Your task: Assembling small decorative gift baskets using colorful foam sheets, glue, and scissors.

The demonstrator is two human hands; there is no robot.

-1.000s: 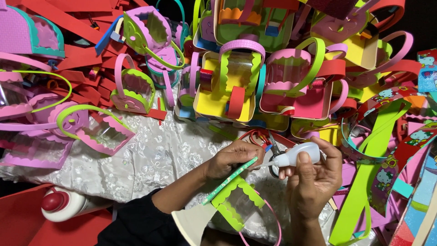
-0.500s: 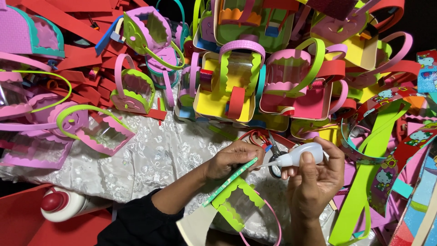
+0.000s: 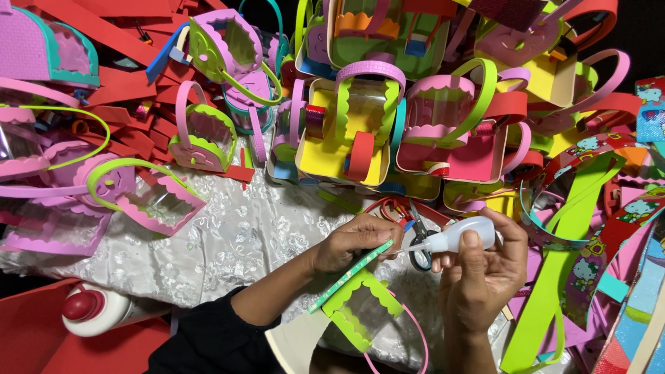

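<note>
My left hand [image 3: 353, 244] pinches a thin green patterned strip [image 3: 348, 275] that slants down to the left. Under it lies a craft piece with a lime green scalloped frame [image 3: 360, 305] and a pink loop handle. My right hand [image 3: 485, 273] grips a small white glue bottle [image 3: 460, 237], held on its side. The bottle's nozzle points left and meets the upper end of the strip. Both hands hover over a white lace cloth [image 3: 228, 242].
Several finished foam baskets [image 3: 350, 131] in yellow, pink, purple and green crowd the far side. Scissors [image 3: 418, 242] lie behind the glue bottle. A white bottle with a red cap [image 3: 97, 308] lies at lower left. Long green and patterned foam strips [image 3: 561, 256] pile up at right.
The glue bottle has shifted slightly right and its nozzle stays at the strip's end. My left hand keeps the strip in nearly the same place.
</note>
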